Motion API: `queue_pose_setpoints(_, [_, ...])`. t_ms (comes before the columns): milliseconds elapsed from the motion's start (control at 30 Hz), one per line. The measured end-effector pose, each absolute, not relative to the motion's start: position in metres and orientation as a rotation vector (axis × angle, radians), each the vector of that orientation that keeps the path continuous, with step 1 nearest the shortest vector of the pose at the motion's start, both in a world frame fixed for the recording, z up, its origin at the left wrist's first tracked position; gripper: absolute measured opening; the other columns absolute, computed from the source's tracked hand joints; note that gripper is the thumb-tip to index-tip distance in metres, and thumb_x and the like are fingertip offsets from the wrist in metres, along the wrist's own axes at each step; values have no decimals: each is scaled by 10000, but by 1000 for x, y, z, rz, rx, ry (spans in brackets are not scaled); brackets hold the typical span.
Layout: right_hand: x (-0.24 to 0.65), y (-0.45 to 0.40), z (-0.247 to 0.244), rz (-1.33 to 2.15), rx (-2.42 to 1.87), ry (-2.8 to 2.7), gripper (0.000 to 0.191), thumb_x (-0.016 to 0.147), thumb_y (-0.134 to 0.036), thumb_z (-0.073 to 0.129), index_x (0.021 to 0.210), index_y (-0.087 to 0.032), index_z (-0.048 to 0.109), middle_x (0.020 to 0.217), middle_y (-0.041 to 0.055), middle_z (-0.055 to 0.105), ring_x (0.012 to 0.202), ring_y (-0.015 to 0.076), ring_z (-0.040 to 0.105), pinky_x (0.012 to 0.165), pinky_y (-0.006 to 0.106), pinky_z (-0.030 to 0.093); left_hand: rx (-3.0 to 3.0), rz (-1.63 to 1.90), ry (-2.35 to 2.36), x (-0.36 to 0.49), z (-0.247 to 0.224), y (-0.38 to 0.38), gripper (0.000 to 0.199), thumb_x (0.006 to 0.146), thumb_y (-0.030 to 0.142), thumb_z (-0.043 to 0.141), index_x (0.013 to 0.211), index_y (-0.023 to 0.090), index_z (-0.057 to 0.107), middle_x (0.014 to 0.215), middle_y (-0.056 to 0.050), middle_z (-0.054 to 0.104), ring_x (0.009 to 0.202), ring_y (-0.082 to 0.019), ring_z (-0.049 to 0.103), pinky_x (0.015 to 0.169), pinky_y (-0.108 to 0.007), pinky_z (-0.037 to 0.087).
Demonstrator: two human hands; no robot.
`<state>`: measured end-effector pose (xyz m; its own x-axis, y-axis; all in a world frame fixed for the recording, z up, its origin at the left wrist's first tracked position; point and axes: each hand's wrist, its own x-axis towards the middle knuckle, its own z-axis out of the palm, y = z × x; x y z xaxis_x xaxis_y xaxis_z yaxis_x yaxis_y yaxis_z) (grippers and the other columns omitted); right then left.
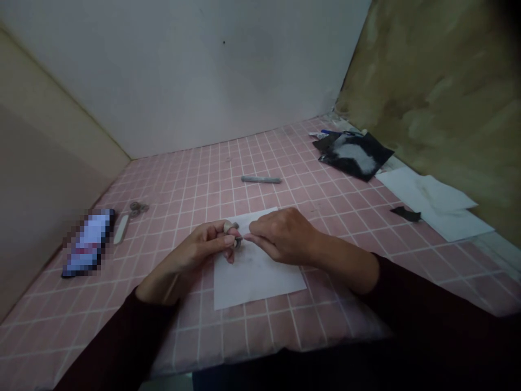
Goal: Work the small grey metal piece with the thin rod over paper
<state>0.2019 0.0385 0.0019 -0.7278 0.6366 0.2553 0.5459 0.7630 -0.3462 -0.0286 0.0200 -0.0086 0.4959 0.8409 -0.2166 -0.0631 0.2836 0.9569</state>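
Small grey piece (238,243) sits over white paper (260,279), pinched in left hand (207,244); right hand (285,234) curled closed just right of it, contents hidden. Long axis unclear.

Pink table covering with white grid lines (179,184), odds and ends along both sides and the back.
Far left: dark-edged rectangular phone (90,239), pixelated over; just beside it a slim flat white strip (121,229), and beyond that a small brownish clump (139,208), too small to make out. Toward the back, a grey round-looking rod (261,180) lying crosswise. Right rear: black sheets dusted with white powder (354,155), a small white-and-blue item (319,134) poking out behind. Nearer, overlapping white paper sheets (443,203) along the mottled olive-brown wall (423,103); torn-looking dark scrap (406,214) at their left edge. Pale back wall (195,81), one dark speck (223,42).
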Motion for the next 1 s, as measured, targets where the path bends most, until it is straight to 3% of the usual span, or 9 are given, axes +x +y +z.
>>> queue_pose_setpoints(133, [197, 36, -1, 399, -1006, -2546, 384, 1011, -359, 399, 757, -161, 609, 712, 39, 653, 607, 128, 461, 595, 301, 214, 1077, 792, 860, -29, -10, 20, 231, 825, 323, 779, 948, 146, 695, 694, 8, 653, 650, -125, 690, 679, -230, 546])
queue_pose_setpoints(367, [197, 33, 3, 433, -1021, -2471, 356, 988, -347, 416, 729, -158, 571, 682, 32, 586, 615, 124, 422, 599, 307, 201, 1074, 822, 871, -25, -7, 18, 237, 811, 333, 789, 927, 152, 689, 806, -26, 710, 691, -139, 705, 706, -259, 582])
queue_pose_setpoints(433, [196, 37, 2, 722, -1093, -2398, 377, 964, -350, 448, 647, -160, 522, 599, 2, 498, 577, 107, 392, 594, 293, 223, 1181, 895, 908, -23, -7, 16, 209, 825, 311, 777, 927, 154, 684, 809, -26, 708, 723, -138, 697, 726, -253, 567])
queue_pose_setpoints(500, [194, 44, -1, 1237, -1131, -2296, 418, 950, -382, 455, 590, -171, 467, 522, -34, 386, 515, 91, 352, 566, 271, 249, 1344, 969, 963, -21, -8, 12, 172, 838, 267, 765, 945, 161, 682, 849, -31, 707, 797, -147, 689, 780, -262, 550])
queue_pose_setpoints(600, [194, 53, -6, 1810, -1111, -2130, 441, 952, -454, 425, 598, -192, 438, 488, -64, 309, 455, 84, 305, 516, 254, 261, 1521, 994, 1010, -19, -9, 11, 151, 853, 245, 748, 966, 168, 684, 915, -45, 704, 874, -164, 679, 822, -279, 530])
queue_pose_setpoints(667, [196, 53, -6, 1604, -1126, -2200, 429, 953, -430, 437, 599, -188, 434, 511, -55, 332, 483, 87, 321, 533, 256, 259, 1472, 967, 1000, -20, -9, 13, 151, 867, 276, 734, 954, 166, 677, 902, -44, 704, 855, -169, 689, 807, -288, 534])
queue_pose_setpoints(833, [204, 44, 1, 433, -899, -2500, 382, 989, -373, 437, 690, -164, 548, 669, 27, 531, 632, 128, 398, 613, 305, 238, 1169, 771, 887, -25, -5, 20, 247, 854, 376, 733, 856, 136, 675, 708, -23, 677, 599, -121, 638, 608, -235, 509])
queue_pose_setpoints(933, [203, 41, 3, 341, -847, -2530, 389, 999, -377, 430, 706, -161, 567, 679, 37, 551, 634, 132, 399, 616, 314, 237, 1086, 719, 866, -26, -5, 21, 271, 843, 392, 741, 833, 130, 674, 663, -19, 659, 535, -101, 591, 546, -215, 469])
queue_pose_setpoints(1000, [200, 42, 2, 561, -960, -2453, 386, 983, -358, 456, 660, -161, 534, 631, 8, 503, 600, 113, 383, 607, 297, 243, 1126, 804, 880, -24, -4, 19, 246, 828, 366, 760, 865, 137, 678, 684, -15, 658, 585, -106, 603, 598, -220, 487])
